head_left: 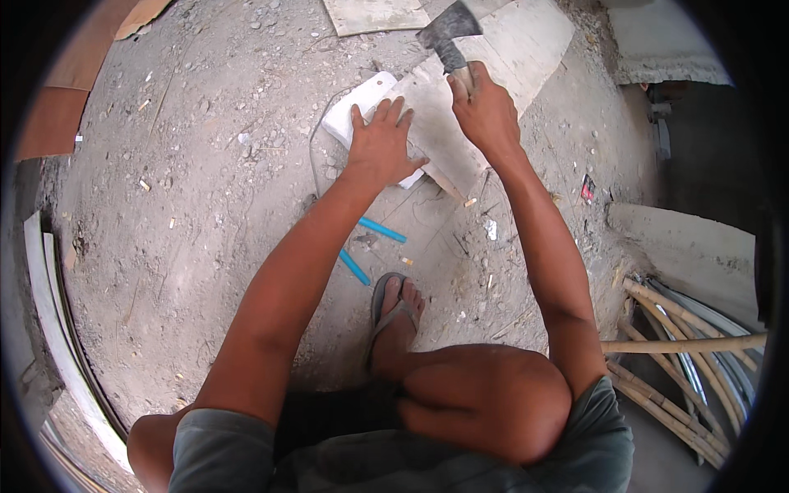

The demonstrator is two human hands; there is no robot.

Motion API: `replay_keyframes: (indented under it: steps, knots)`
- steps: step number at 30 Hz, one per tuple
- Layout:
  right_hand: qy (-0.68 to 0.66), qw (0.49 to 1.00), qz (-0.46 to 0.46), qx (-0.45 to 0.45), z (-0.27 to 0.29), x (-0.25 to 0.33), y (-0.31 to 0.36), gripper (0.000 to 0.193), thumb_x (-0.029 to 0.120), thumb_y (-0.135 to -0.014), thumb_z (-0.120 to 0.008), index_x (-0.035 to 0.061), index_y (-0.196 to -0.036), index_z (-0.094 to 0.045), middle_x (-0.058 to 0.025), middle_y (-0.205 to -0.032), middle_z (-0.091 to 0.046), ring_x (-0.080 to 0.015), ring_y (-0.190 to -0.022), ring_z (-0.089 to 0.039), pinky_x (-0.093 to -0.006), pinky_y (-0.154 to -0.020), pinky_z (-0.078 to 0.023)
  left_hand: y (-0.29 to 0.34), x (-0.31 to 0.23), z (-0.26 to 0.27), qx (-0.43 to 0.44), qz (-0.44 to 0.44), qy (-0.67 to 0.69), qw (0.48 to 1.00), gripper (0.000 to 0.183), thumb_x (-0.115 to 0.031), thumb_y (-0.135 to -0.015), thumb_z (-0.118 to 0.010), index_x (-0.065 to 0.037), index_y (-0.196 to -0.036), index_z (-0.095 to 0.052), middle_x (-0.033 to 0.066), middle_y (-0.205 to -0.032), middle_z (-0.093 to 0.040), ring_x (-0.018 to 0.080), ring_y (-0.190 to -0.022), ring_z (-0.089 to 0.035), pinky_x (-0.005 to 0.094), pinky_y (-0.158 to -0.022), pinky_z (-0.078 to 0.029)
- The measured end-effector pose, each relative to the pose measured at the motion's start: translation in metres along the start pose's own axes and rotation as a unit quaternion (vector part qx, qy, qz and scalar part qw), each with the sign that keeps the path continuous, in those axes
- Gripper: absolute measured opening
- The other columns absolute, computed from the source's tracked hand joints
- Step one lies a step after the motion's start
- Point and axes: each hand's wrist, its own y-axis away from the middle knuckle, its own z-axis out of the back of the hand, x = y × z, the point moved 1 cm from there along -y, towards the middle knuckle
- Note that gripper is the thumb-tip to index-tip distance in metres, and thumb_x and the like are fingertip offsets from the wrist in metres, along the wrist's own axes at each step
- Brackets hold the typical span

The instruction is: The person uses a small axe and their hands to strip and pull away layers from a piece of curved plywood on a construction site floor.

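My right hand (pixel 489 119) is wrapped around the short handle of a hatchet (pixel 452 26), raised above a dusty pale board (pixel 448 135) on the ground. The dark metal head points away from me. To its left, my left hand (pixel 383 144) is spread with fingers apart over a white flat slab (pixel 339 122), its thumb reaching toward the pale board. The slab has a small hole near its far corner and lies partly under the hand. Whether the slab rests against or under the pale board, I cannot tell.
Two blue pipe pieces (pixel 382 229) lie near my sandalled foot (pixel 396 316). A larger wooden sheet (pixel 530 41) extends behind the board. Bamboo poles (pixel 682 343) and metal strips are piled at the right, below a concrete block (pixel 686 246). Long white strips (pixel 53 304) line the left.
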Motion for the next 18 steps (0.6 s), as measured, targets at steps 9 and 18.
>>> replay_keyframes:
  steps: [9,18]
  knots:
    - [0.094,0.990,0.036,0.102,-0.044,-0.037,-0.003,0.036,0.034,-0.102,-0.057,0.0055,-0.123,-0.057,-0.0286,-0.097,-0.073,-0.0472,-0.096,-0.072,-0.0582,-0.085,-0.055,-0.001,0.002,-0.002,-0.002,-0.006,-0.010,1.000,0.093,-0.067,-0.089,-0.066,-0.011,-0.160,-0.043,0.0094,-0.171,-0.029,0.0276,-0.159,-0.023,0.0691,-0.124,-0.017]
    - [0.026,0.993,0.018,0.112,-0.048,-0.061,-0.018,0.044,0.041,-0.098,-0.061,0.0015,-0.118,-0.063,-0.0272,-0.107,-0.073,-0.0459,-0.097,-0.072,-0.0551,-0.088,-0.056,-0.004,-0.006,-0.004,-0.029,-0.024,-0.007,0.999,0.098,-0.069,-0.085,-0.068,-0.012,-0.160,-0.041,0.0089,-0.172,-0.027,0.0269,-0.160,-0.020,0.0699,-0.124,-0.014]
